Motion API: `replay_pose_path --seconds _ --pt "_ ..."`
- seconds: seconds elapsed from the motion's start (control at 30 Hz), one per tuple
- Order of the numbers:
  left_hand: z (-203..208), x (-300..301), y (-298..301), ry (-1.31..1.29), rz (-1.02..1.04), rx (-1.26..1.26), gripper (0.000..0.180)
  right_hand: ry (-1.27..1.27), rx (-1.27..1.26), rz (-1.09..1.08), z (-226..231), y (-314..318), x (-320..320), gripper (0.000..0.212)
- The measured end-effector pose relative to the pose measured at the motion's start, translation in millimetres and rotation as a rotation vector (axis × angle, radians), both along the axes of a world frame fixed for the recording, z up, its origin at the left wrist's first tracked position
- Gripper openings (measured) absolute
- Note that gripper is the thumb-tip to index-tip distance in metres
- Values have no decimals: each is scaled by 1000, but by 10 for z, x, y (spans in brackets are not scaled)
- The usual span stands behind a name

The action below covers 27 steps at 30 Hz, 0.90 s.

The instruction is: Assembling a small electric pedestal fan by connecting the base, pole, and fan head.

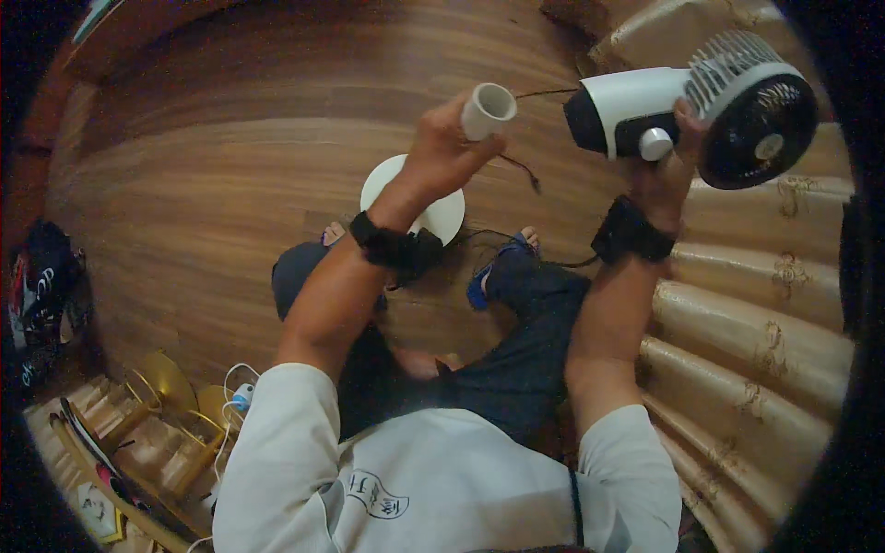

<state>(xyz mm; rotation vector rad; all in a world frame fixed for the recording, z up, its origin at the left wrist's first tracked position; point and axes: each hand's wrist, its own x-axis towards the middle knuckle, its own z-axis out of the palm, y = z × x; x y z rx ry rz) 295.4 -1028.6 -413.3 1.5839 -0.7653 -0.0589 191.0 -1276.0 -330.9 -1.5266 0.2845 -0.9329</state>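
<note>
Above the brown wood-grain floor (258, 157), a white-and-black electric fan head with a round black front (650, 90) is held up by the right hand (666, 170), its grip clasping the body. A flat, round white disc (444, 217) lies on the floor, partly obscured. A short, hollow white tube (489, 111) is raised in the left hand (450, 143), that grip wrapped around it, apart from the fan head.

White-and-black fan (656, 90) is listed, with off-white tube (486, 112) and white disc (446, 214) left of it, gold curtain (737, 286) patterned with darker motifs below the fan, and wood-grained brown flooring (230, 147).
</note>
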Motion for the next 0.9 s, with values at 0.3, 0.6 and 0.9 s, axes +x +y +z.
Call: replay_pose_path --seconds 0.3,0.6,0.9 --pt "21 109 199 196 70 -93 21 260 431 282 -616 -216 123 40" --pt "177 156 523 72 171 -28 20 588 658 211 -1421 527 213 29" --pt "189 236 873 197 255 38 20 760 717 43 -2752 -58 -31 35"
